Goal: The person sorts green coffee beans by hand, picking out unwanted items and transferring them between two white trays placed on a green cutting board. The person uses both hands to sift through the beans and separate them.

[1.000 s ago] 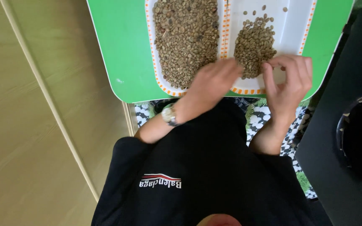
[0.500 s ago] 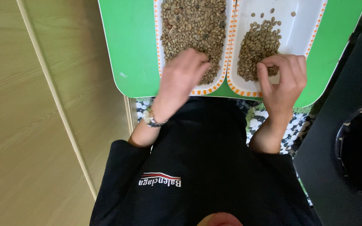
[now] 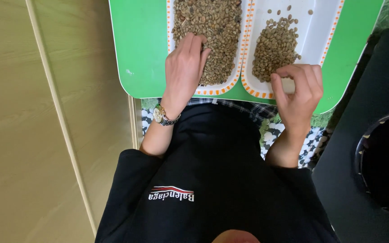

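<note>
Left hand (image 3: pixel 184 67) has moved from the dish edge up onto the full bean pile (image 3: pixel 212 31), fingers together and flat, raking. Right hand (image 3: pixel 299 87) stays over the smaller pile (image 3: pixel 274 47), fingers pinched; on what, I cannot tell. Beans are pale green-brown, in two white dishes (image 3: pixel 320 27) on a green tray (image 3: pixel 136 49).

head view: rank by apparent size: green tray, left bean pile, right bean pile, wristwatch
1. green tray, cut off at the top edge, still clearly largest.
2. left bean pile, fills its white dish; partly under the left hand.
3. right bean pile, a smaller heap.
4. wristwatch, smallest.
</note>
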